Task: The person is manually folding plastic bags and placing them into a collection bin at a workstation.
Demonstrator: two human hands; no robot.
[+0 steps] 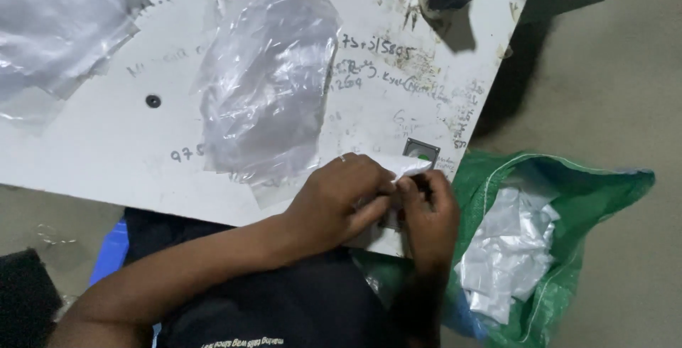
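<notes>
Both hands meet at the near edge of the white bench (92,149). The left hand (341,202) pinches a small white packet (406,169) and the right hand (430,213) grips it from the other side, so each grip is clenched on it. Peeling should go best with fingertips close together, pulling slowly. Right of the packet gapes a green sack (568,199) of white scraps; beyond it lies a crumpled clear plastic bag (266,78).
</notes>
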